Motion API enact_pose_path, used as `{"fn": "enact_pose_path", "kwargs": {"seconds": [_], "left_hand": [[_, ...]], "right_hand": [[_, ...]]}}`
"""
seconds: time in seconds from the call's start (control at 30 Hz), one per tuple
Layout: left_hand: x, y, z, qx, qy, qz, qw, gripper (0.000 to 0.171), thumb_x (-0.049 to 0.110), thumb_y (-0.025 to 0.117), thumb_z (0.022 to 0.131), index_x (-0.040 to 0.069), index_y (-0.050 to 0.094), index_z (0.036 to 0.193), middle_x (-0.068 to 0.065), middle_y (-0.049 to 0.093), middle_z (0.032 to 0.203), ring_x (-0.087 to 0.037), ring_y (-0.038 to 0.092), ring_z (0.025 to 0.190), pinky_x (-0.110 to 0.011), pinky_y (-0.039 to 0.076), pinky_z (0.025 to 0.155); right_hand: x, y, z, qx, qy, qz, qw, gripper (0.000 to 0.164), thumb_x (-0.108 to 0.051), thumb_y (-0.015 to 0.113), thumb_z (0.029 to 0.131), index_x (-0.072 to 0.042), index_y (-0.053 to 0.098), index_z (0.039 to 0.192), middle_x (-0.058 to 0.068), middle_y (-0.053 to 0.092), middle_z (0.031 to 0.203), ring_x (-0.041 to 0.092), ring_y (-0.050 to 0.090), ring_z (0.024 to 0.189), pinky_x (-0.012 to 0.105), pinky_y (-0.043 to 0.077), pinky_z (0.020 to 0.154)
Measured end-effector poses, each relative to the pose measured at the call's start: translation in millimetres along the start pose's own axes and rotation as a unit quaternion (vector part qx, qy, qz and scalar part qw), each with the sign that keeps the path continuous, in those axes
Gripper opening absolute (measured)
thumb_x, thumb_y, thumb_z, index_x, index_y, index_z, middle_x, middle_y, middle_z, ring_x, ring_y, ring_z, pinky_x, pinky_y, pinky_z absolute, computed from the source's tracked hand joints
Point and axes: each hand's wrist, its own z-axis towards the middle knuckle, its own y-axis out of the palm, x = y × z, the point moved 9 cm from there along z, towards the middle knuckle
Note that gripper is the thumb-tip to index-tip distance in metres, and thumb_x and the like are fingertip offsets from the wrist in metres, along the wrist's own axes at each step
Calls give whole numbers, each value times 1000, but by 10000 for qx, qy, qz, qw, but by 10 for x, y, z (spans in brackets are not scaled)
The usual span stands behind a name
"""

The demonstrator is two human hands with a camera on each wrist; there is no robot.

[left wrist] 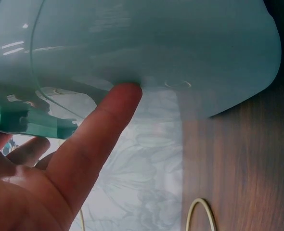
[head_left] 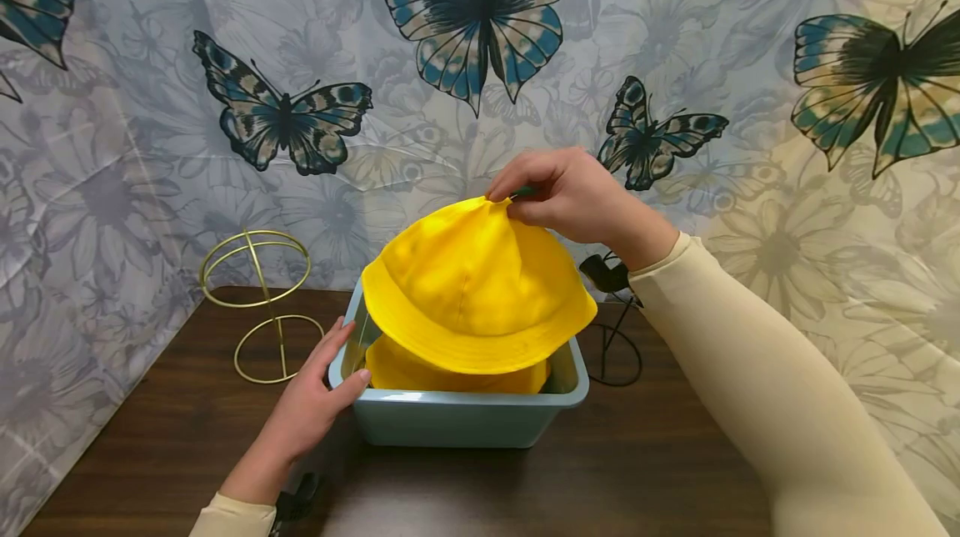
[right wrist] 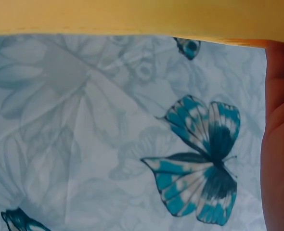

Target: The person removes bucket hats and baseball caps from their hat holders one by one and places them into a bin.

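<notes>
A yellow bucket hat (head_left: 468,287) hangs over a pale blue-green plastic basin (head_left: 457,420), its brim tilted toward me. My right hand (head_left: 573,195) pinches the top of the crown between thumb and fingers. More yellow fabric (head_left: 450,370) lies inside the basin beneath the hat; its full shape is hidden. My left hand (head_left: 311,399) rests against the basin's left rim, fingers extended. In the left wrist view, one straight finger (left wrist: 106,120) touches the basin's glossy wall (left wrist: 171,43). The right wrist view shows a yellow edge of the hat (right wrist: 132,17) and part of my hand (right wrist: 281,139).
A gold wire stand (head_left: 273,312) with round hoops stands left of the basin. To the right is a black wire stand (head_left: 618,345), partly behind my forearm. All rest on a dark wooden table (head_left: 645,470). Behind hangs a butterfly-patterned cloth (head_left: 420,145).
</notes>
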Motion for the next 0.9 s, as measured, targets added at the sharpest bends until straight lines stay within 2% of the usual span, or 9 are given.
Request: {"fn": "enact_pose_path", "kwargs": {"seconds": [0.1,0.33,0.7,0.9], "left_hand": [[9,2,0,1,17,-3,10000,72,35,64,98,16,30,158,-6,11,165,-42,12,147,-74,19,104],[11,16,-1,-1,31,-28,10000,72,35,64,98,17,30,158,-8,12,165,-43,13,147,-73,19,105],[-15,9,1,49,-37,21,10000,72,35,65,97,17,31,158,-6,12,165,-40,12,147,-73,18,105],[-16,5,2,31,-88,2,10000,71,36,64,97,18,31,158,-6,12,165,-41,11,147,-74,18,104]], "right_hand": [[68,93,-2,-102,-1,119,9999,23,9,70,88,-5,77,105,2,70,109,19,64,97,33,57,80],[312,285,-66,-254,517,633,9963,27,11,68,88,-1,73,112,8,69,109,23,66,86,35,57,79],[597,389,-159,-213,1014,636,9926,23,7,70,89,-4,75,108,6,69,110,23,66,86,35,57,78],[745,402,-195,-17,1129,596,9918,20,6,70,88,-4,76,104,5,70,108,22,66,85,34,57,76]]}}
